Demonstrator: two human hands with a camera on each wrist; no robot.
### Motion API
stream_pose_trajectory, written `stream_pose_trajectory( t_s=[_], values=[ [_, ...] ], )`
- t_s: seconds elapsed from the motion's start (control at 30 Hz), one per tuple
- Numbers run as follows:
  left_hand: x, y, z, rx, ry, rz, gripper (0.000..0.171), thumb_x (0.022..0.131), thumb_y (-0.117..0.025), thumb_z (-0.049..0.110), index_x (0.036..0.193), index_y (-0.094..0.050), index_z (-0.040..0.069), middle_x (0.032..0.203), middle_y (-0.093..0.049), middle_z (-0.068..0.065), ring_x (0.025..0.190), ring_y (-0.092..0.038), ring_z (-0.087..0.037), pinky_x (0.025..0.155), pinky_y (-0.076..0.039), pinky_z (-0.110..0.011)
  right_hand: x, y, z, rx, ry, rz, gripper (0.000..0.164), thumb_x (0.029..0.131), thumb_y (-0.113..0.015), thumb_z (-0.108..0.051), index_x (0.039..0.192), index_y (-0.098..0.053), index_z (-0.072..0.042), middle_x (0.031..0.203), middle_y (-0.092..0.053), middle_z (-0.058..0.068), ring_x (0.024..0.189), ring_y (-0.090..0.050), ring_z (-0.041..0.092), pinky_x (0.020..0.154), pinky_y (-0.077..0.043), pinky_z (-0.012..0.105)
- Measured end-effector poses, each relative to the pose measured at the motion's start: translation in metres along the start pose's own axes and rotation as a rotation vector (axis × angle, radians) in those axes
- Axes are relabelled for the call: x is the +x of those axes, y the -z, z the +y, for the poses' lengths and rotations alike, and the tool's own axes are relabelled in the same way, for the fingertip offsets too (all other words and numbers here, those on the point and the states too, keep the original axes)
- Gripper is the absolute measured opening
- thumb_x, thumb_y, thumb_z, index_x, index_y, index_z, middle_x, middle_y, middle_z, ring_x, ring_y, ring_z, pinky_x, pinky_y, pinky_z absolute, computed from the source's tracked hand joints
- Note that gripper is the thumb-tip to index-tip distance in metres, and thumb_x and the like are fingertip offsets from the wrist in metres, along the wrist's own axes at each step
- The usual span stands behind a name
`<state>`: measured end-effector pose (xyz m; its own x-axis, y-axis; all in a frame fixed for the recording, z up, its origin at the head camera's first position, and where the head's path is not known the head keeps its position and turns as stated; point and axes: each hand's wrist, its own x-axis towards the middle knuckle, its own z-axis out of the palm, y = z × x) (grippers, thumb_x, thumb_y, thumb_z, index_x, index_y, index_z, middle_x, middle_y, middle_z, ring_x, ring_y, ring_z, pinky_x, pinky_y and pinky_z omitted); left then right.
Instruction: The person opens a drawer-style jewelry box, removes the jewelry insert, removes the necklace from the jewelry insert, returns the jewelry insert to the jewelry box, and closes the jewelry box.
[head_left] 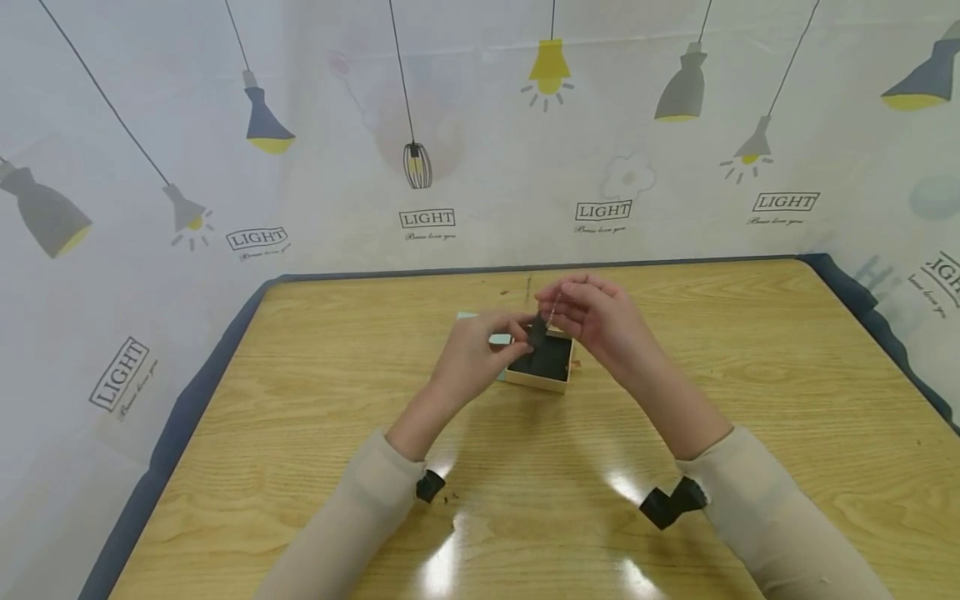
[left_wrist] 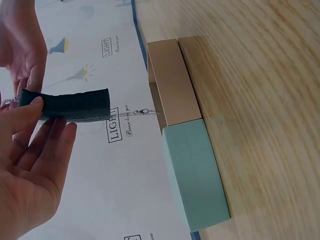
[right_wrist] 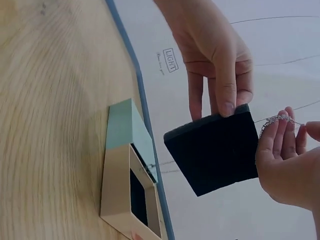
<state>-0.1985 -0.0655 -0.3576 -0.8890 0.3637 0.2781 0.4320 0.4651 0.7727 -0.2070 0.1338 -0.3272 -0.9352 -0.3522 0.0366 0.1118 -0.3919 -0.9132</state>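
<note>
My left hand [head_left: 476, 350] pinches a thin black foam pad [right_wrist: 212, 152] by its edge, thumb on one face, above a small jewelry box. Beside it, my right hand [head_left: 600, 321] holds a fine silver chain [right_wrist: 276, 119] between thumb and fingers. The chain runs to the pad, and another length with a clasp [left_wrist: 144, 111] hangs off the pad's far side over the box. The box has a cream drawer [left_wrist: 175, 82] with a dark inside, slid out of a mint-green sleeve [left_wrist: 197, 175].
The box sits on a wood-grain table [head_left: 337, 375], towards its back edge. Behind the table hangs a pale cloth [head_left: 495, 125] printed with lamps. Black straps [head_left: 667, 504] show at both sleeve cuffs.
</note>
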Motion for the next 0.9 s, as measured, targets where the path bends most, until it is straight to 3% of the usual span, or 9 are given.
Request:
stream_pose_trajectory(
  t_s=[0.1,0.23,0.53,0.9],
  values=[
    [-0.001,0.001,0.000,-0.012,0.005,-0.008,0.005,0.089,-0.073,0.006,0.085,-0.072,0.005,0.129,-0.069,-0.008,0.119,-0.066,-0.025,0.080,-0.061,-0.019,0.001,0.001,-0.002,0.137,-0.041,-0.013,0.026,0.106,-0.043,-0.015,0.098,-0.068,-0.010,0.095,-0.074,0.001,0.090,-0.068,0.014,0.087,-0.059,0.023],
    [-0.001,0.001,0.000,-0.018,0.012,-0.016,0.005,0.090,-0.073,0.006,0.085,-0.071,0.005,0.130,-0.069,-0.008,0.120,-0.066,-0.025,0.079,-0.061,-0.020,0.002,0.004,-0.002,0.241,-0.061,-0.003,0.022,0.106,-0.045,-0.019,0.102,-0.065,-0.011,0.097,-0.072,0.002,0.090,-0.066,0.014,0.086,-0.058,0.021],
    [-0.001,0.002,-0.002,-0.031,0.010,-0.014,0.005,0.090,-0.072,0.007,0.085,-0.072,0.006,0.129,-0.069,-0.008,0.117,-0.067,-0.025,0.078,-0.062,-0.020,0.001,0.011,0.000,0.275,0.017,0.046,0.010,0.105,-0.045,-0.019,0.103,-0.054,-0.016,0.098,-0.072,0.002,0.091,-0.063,0.016,0.085,-0.058,0.022],
    [-0.001,0.011,-0.001,-0.077,0.036,-0.017,0.007,0.091,-0.072,0.010,0.085,-0.071,0.006,0.128,-0.070,-0.009,0.116,-0.068,-0.025,0.079,-0.062,-0.023,0.000,0.018,-0.002,0.384,0.057,0.122,0.017,0.104,-0.048,-0.017,0.098,-0.063,-0.013,0.103,-0.071,0.004,0.090,-0.063,0.014,0.088,-0.057,0.024]
  ],
)
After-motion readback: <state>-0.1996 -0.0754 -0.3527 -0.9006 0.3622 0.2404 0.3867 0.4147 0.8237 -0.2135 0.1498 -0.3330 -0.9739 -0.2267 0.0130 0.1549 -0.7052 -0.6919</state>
